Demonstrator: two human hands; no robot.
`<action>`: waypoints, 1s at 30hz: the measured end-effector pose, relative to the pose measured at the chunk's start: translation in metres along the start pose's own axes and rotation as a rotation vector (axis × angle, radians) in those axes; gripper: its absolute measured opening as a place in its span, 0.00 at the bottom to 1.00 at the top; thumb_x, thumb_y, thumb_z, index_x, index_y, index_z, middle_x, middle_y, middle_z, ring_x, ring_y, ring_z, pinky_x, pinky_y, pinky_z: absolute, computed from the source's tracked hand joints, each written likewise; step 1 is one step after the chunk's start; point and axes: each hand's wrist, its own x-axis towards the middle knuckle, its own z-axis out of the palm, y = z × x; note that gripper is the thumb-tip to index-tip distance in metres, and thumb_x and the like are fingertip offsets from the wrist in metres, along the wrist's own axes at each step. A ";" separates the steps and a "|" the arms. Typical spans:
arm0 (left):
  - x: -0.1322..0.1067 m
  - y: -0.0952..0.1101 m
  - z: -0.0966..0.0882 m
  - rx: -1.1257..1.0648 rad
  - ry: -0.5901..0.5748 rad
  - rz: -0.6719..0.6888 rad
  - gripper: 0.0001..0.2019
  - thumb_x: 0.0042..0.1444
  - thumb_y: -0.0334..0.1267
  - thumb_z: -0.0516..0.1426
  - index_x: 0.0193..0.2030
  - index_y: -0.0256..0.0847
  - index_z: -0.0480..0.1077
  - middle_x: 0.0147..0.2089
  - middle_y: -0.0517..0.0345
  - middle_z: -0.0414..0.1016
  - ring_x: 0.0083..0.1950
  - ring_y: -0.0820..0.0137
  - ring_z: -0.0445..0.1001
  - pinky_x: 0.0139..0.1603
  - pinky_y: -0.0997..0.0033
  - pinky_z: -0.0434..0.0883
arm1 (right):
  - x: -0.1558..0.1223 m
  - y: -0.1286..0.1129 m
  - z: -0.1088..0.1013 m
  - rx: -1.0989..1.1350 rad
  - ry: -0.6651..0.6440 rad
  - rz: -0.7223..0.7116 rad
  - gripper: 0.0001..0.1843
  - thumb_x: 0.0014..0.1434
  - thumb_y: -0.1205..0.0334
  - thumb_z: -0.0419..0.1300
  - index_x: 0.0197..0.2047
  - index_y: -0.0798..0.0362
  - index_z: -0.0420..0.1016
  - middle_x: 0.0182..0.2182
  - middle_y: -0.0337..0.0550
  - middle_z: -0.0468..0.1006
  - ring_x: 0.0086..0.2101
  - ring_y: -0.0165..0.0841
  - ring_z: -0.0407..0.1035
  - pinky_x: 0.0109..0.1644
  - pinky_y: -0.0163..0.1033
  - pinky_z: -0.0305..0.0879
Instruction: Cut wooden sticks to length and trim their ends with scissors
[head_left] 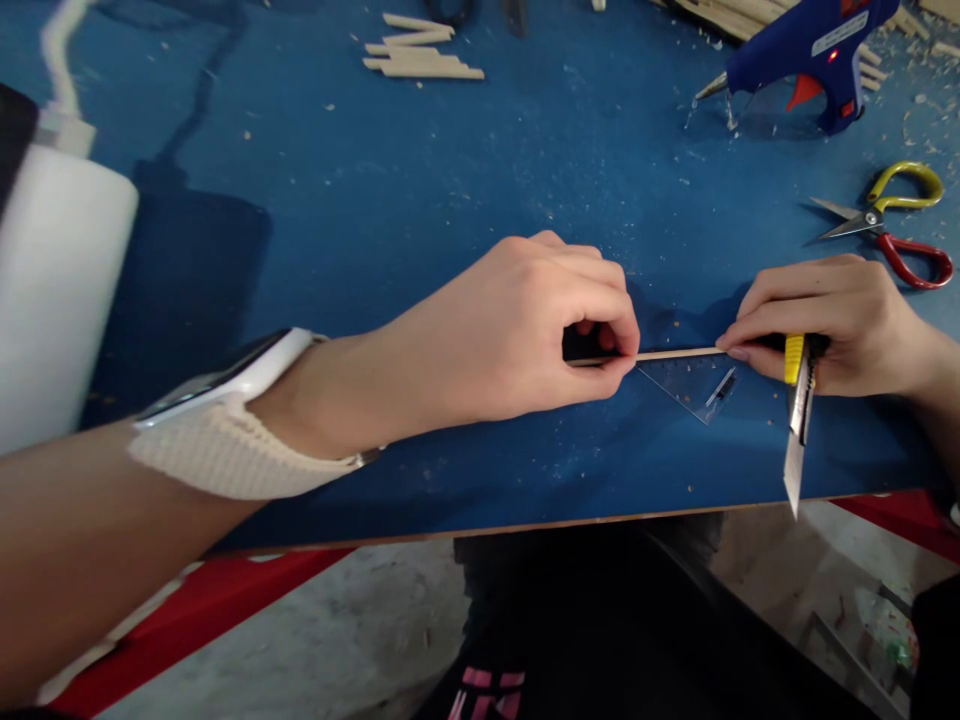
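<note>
My left hand, a watch on its wrist, pinches a thin wooden stick between thumb and fingertips. At the stick's right end, the thumb and fingertips of my right hand are closed on it. That same hand also holds a yellow utility knife, its blade out and pointing toward the table's front edge. A small clear plastic set square lies under the stick; part of it is hidden by my left hand. Scissors with one yellow and one red handle lie open beyond my right hand.
A blue glue gun with a lit red light stands at the back right, near loose wooden sticks. Several short cut sticks lie at the back. A white box-shaped object with a cable occupies the left side.
</note>
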 end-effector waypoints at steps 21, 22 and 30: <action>-0.001 0.000 -0.001 -0.002 -0.011 -0.012 0.12 0.75 0.37 0.59 0.40 0.46 0.83 0.43 0.60 0.88 0.46 0.62 0.84 0.59 0.61 0.72 | -0.001 0.002 0.000 0.004 -0.008 0.004 0.05 0.76 0.67 0.70 0.46 0.49 0.87 0.40 0.42 0.88 0.32 0.32 0.79 0.37 0.39 0.71; -0.001 0.000 -0.001 0.000 -0.014 -0.015 0.12 0.75 0.37 0.59 0.40 0.46 0.83 0.44 0.60 0.88 0.47 0.62 0.85 0.59 0.61 0.72 | -0.001 0.002 0.000 0.006 -0.008 0.004 0.05 0.76 0.67 0.70 0.47 0.48 0.87 0.40 0.42 0.88 0.33 0.32 0.79 0.37 0.39 0.71; 0.001 0.002 -0.001 -0.003 -0.024 -0.042 0.12 0.74 0.37 0.60 0.40 0.48 0.84 0.43 0.60 0.89 0.47 0.59 0.85 0.59 0.58 0.74 | -0.001 0.000 0.001 0.019 -0.002 0.030 0.07 0.78 0.64 0.68 0.47 0.45 0.89 0.40 0.42 0.88 0.31 0.34 0.79 0.35 0.41 0.71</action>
